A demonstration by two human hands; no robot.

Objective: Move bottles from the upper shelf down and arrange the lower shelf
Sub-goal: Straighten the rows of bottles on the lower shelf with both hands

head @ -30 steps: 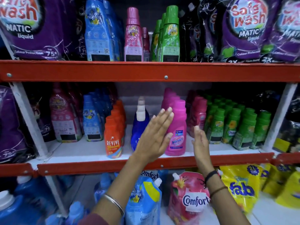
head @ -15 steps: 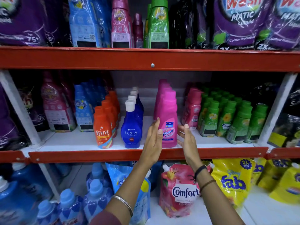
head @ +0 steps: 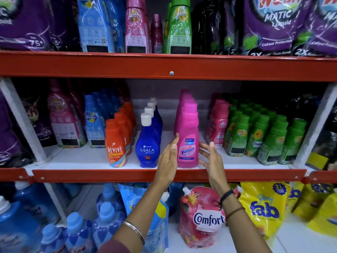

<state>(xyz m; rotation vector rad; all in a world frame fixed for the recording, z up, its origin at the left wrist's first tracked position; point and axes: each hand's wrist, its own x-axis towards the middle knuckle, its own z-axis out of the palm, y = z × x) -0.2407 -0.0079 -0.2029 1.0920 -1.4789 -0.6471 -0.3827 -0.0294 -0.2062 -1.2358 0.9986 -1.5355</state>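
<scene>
Hands flank the pink bottle (head: 187, 141) at mid-frame shelf edge (head: 164, 175): left hand (head: 168, 161) and right hand (head: 212, 161) spread, gripping nothing.

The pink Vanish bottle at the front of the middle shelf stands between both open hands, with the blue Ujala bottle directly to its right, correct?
Not quite. The head view shows the blue Ujala bottle to the left of the pink Vanish bottle, not the right. The rest holds: the Vanish bottle stands at the shelf front between the open left hand and right hand.

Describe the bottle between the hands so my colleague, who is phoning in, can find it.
On the middle shelf, find the row of pink bottles right of the blue Ujala bottles. It is the front one, the only one showing a Vanish label.
</scene>
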